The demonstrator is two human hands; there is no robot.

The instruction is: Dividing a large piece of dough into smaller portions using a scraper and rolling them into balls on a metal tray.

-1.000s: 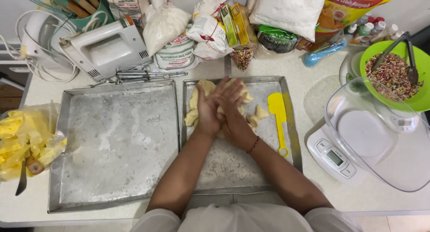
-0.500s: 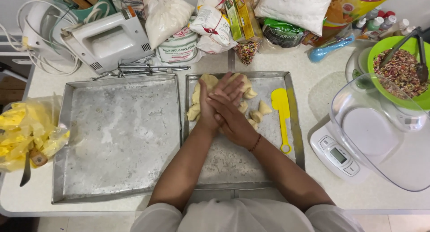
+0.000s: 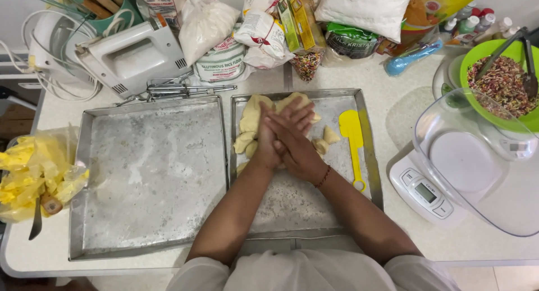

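My left hand (image 3: 266, 140) and my right hand (image 3: 296, 148) are pressed palm to palm over the far half of the right metal tray (image 3: 374, 176). The right hand lies across the left, and a thin bracelet circles its wrist. Whatever sits between the palms is hidden. A lump of pale yellow dough (image 3: 251, 114) lies on the tray just beyond and left of my hands. Small dough pieces (image 3: 330, 135) rest to their right. A yellow plastic scraper (image 3: 352, 138) lies along the tray's right side.
A larger floured metal tray (image 3: 151, 173) sits to the left. A white scale (image 3: 424, 193) carries a clear bowl (image 3: 477, 167) at right, behind it a green bowl of sprinkles (image 3: 499, 86). A hand mixer (image 3: 132, 55), flour bags and packets line the back; a yellow plastic bag (image 3: 31, 176) lies far left.
My palms stay pressed together and have slid a little against each other. The view has shifted slightly; nothing on the trays has moved.
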